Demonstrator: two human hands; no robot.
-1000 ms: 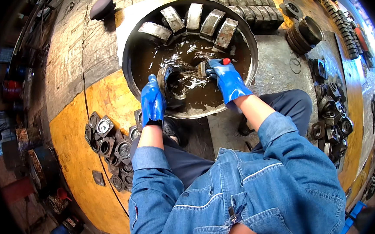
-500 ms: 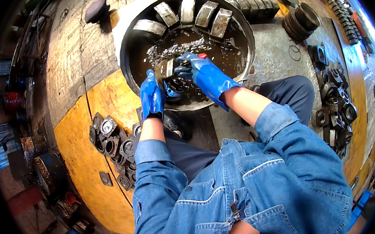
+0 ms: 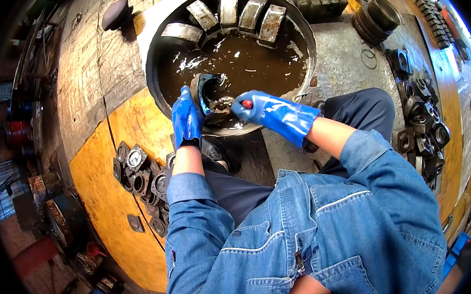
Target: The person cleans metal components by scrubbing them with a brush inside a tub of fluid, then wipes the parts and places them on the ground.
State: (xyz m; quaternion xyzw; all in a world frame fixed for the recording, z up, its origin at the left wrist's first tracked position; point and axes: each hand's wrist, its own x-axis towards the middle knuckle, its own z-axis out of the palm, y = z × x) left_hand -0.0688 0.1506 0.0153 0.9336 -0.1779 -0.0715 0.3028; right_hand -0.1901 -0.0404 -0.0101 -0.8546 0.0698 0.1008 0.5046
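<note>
Floor (image 3: 97, 200) at left, yellow and stained, with a heap of flanged metal parts (image 3: 150, 186) and, farther up, a rounded dark object (image 3: 115, 14). Right of the heap, left hand (image 3: 187, 117) in a blue glove, over the near-left edge of a round metal basin (image 3: 310, 49) of murky brown water (image 3: 246, 59). Left fingers gripping the outer left side of a ring-shaped metal part (image 3: 201, 95), held at the basin's near left. Part touching these fingers, directly to their right; arched length running away from the body, hollow facing right. Five blocky metal pieces (image 3: 228, 10) fanned along the basin's far side. Right hand (image 3: 265, 109), also blue-gloved, just beyond the hollow and farther from the part than the left; fingers curled around a red-ended tool (image 3: 247, 104), working end hidden, contact with the part impossible to tell. Farther right, metal cylinders (image 3: 384, 12) and another pile of dark parts (image 3: 420, 123).
</note>
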